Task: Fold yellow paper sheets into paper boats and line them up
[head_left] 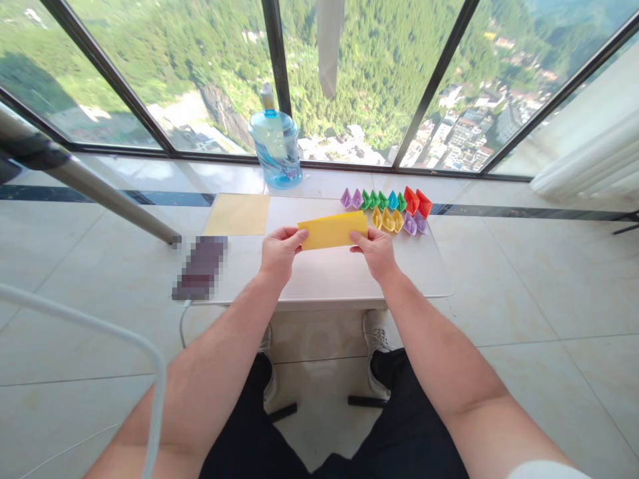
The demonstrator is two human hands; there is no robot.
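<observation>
Folded paper [329, 233], left hand [278, 253] pinching one end, right hand [378, 253] pinching the other, boats [388, 221] near tabletop's [339, 279] far right corner

The folded paper [329, 232] has a plain, bright yellow colour, while the flat sheet [238, 215] is of a paler, more sandy yellow. The table [324, 279] is whitish. The small colourful shapes are lilac boats [346, 198], green boats [382, 200], one blue boat [393, 201], red boats [412, 200] and golden-yellow boats [388, 221]. The bottle [275, 150] is transparent blue. The floor tiles [504, 279] are pale cream, softly clouded, with thin dark joint lines. The trousers [414, 412] are black, the shoes [374, 332] whitish, and the window frame [276, 53] is dark.
</observation>
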